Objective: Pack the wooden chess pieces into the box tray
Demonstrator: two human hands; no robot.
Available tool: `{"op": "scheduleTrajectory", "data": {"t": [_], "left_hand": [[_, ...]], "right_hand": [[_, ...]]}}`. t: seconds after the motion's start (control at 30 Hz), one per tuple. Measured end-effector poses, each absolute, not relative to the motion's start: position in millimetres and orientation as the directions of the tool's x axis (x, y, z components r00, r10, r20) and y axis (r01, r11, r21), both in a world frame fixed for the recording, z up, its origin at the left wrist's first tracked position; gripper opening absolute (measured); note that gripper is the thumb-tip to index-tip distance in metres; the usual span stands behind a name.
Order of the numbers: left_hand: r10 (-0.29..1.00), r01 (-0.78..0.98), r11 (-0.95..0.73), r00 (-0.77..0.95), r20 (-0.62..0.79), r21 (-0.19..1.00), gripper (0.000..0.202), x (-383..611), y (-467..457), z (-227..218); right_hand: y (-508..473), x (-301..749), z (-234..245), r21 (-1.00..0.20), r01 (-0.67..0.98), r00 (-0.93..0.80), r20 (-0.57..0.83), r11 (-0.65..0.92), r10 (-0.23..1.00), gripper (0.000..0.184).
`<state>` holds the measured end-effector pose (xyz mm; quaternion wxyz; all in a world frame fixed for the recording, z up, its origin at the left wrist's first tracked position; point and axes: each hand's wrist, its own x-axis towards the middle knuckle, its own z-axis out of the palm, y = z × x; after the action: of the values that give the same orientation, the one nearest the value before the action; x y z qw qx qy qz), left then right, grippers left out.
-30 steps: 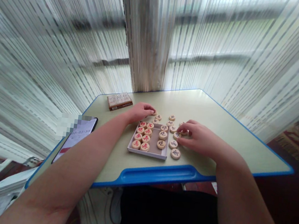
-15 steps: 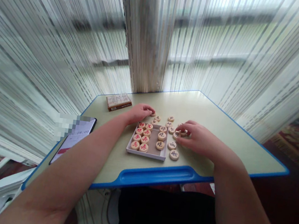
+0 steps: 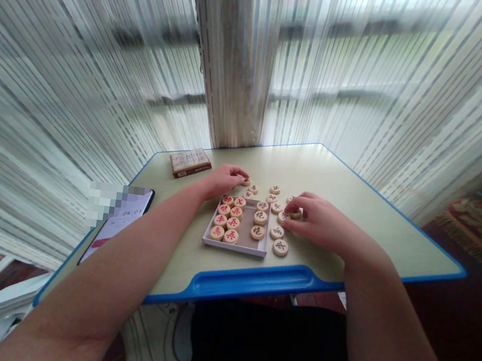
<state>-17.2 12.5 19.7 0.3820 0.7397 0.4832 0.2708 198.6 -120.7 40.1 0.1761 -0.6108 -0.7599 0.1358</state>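
Just beyond the far left corner of a shallow white box (image 3: 234,248), my left hand (image 3: 225,180) is closed, fingertips on a wooden Chinese chess piece (image 3: 246,182). Right of the box, my right hand (image 3: 312,213) has its thumb and forefinger pinched about another Chinese chess piece (image 3: 283,217) at table level. Inside the box, red-marked pieces (image 3: 230,236) fill two columns on the left. Three dark-marked pieces (image 3: 258,232) line its right side. Several loose dark-marked pieces (image 3: 280,248) lie between and near my hands, some partly hidden by my right fingers.
A brown-edged box or book (image 3: 190,163) lies at the back left of the pale table (image 3: 355,189). A phone (image 3: 117,226) with a running timer is at the left edge, partly behind my left forearm. A blue tray groove (image 3: 254,282) runs along the front, and curtains (image 3: 240,85) hang behind.
The view has shifted very slightly and the phone's timer has advanced by a second. Both hands stay nearly where they were, at the same pieces.
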Motion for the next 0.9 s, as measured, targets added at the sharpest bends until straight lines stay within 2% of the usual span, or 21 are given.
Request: {"op": "scheduleTrajectory", "data": {"t": [0.07,0.17,0.23,0.5,0.77,0.9], "left_hand": [[0.923,0.537,-0.315,0.364,0.122,0.783,0.029,-16.0,11.4,20.8],[0.856,0.565,-0.513,0.394,0.335,0.646,0.023,-13.0,6.7,26.0],[0.801,0.555,-0.596,0.458,0.385,0.58,0.022,-10.3,0.8,31.1],[0.751,0.53,-0.567,0.647,0.132,0.631,0.024,-7.9,-15.6,42.8],[0.727,0.579,-0.596,0.684,0.067,0.557,0.024,-10.0,-13.6,45.9],[0.688,0.543,-0.623,0.723,0.064,0.563,0.022,-10.0,-12.8,47.3]], "right_hand": [[-120.4,199.0,39.8,-0.424,0.878,-0.197,0.107,0.224,0.975,0.021],[-120.3,200.3,38.8,-0.424,0.875,-0.203,0.12,0.235,0.972,0.021],[-120.6,201.3,38.1,-0.429,0.87,-0.212,0.12,0.244,0.97,0.022],[-120.2,203.4,35.2,-0.432,0.861,-0.231,0.142,0.27,0.963,0.025],[-119.7,204.5,34.6,-0.426,0.861,-0.233,0.153,0.277,0.96,0.028],[-120.5,204.1,35.4,-0.425,0.863,-0.23,0.151,0.273,0.961,0.027]]}}
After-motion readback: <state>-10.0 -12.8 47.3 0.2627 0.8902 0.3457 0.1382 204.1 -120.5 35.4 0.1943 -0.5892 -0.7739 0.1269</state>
